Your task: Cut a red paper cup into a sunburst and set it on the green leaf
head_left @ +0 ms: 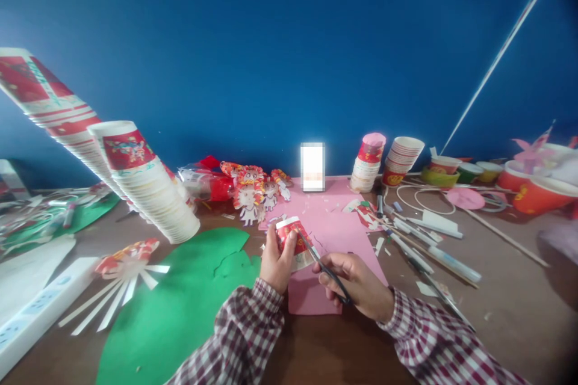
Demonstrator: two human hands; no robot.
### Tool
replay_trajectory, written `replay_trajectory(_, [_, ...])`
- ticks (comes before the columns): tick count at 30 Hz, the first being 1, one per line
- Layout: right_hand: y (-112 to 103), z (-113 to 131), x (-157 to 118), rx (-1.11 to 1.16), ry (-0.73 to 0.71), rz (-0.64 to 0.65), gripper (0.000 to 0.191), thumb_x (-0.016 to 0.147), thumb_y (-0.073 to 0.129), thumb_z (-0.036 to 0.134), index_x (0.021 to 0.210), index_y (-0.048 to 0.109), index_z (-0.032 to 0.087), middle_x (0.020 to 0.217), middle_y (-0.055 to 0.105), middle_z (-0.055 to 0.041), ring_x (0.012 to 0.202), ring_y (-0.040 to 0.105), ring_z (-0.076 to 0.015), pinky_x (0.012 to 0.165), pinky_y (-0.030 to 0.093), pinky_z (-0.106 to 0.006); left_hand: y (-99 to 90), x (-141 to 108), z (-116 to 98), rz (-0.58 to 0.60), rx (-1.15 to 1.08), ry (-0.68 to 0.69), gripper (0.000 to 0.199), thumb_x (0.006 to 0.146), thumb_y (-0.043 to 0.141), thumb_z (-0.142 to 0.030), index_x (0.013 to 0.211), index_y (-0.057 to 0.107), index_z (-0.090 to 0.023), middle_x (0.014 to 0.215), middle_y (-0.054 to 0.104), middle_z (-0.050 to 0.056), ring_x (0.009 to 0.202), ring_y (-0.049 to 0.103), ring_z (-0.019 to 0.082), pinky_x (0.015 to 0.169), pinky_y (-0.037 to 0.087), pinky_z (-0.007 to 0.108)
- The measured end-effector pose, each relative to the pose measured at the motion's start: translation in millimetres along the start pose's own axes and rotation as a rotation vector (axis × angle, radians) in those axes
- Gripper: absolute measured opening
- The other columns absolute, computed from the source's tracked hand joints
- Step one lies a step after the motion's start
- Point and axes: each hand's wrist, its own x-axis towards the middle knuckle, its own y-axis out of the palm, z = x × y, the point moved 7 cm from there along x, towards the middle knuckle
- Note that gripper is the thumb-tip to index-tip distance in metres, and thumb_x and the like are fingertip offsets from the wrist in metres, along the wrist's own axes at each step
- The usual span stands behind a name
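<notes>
My left hand (279, 258) is closed around a red and white paper cup (292, 233), thumb across its printed side. In my right hand (354, 280) is a pair of scissors (332, 274) with dark handles, fingers wrapped about the grips. The blades reach up and left against the cup's side; whether they are cutting into it I cannot tell. Both hands are over a pink sheet (316, 301) on the brown table. A green sheet (180, 307) with a cut edge lies to the left of my left hand.
Tall leaning stacks of paper cups (153, 192) stand at the left, near a white power strip (40, 313) and a cut-paper piece with strips (129, 264). Paper figures (250, 192) stand behind. Shorter cup stacks (368, 162), pens (454, 261) and orange bowls (544, 192) are at the right.
</notes>
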Motion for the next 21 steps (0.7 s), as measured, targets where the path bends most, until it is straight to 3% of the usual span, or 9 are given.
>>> replay_trajectory(5, [-1.5, 1.1, 0.7, -0.008, -0.004, 0.025, 0.046, 0.070, 0.062, 0.050, 0.096, 0.057, 0.013, 0.056, 0.056, 0.0027, 0.044, 0.051, -0.0073, 0.043, 0.043, -0.019, -4.2, -0.4, -2.0, -0.090, 0.015, 0.031, 0.039, 0.075, 0.055, -0.042, 0.106, 0.049, -0.020, 0.083, 0.060, 0.002, 0.072, 0.054, 0.015, 0.070, 0.040, 0.026])
replay_trajectory(12, [0.1, 3.1, 0.3, 0.010, -0.003, 0.004, 0.041, 0.070, 0.064, 0.046, 0.093, 0.057, 0.013, 0.056, 0.055, 0.0033, 0.046, 0.050, -0.0075, 0.044, 0.044, -0.019, -0.4, -1.1, 0.9, -0.030, -0.032, -0.005, 0.033, 0.076, 0.053, -0.044, 0.098, 0.051, -0.019, 0.077, 0.058, 0.001, 0.069, 0.053, 0.015, 0.067, 0.039, 0.026])
replay_trajectory(17, [-1.2, 2.7, 0.6, -0.004, -0.003, -0.024, 0.036, 0.070, 0.065, 0.041, 0.092, 0.057, 0.013, 0.058, 0.055, 0.0031, 0.048, 0.050, -0.0073, 0.046, 0.045, -0.019, 6.2, -5.4, -6.0, 0.122, 0.019, -0.028, 0.033, 0.078, 0.051, -0.042, 0.101, 0.050, -0.019, 0.077, 0.058, 0.001, 0.067, 0.053, 0.015, 0.065, 0.039, 0.026])
replay_trajectory(21, [-0.3, 1.4, 1.5, -0.012, 0.002, -0.027, 0.036, 0.070, 0.065, 0.040, 0.093, 0.057, 0.013, 0.056, 0.054, 0.0040, 0.049, 0.051, -0.0076, 0.047, 0.045, -0.019, 3.4, -6.3, -6.9, 0.068, 0.044, -0.022, 0.029, 0.079, 0.049, -0.043, 0.095, 0.050, -0.019, 0.074, 0.057, 0.000, 0.064, 0.052, 0.014, 0.063, 0.039, 0.026])
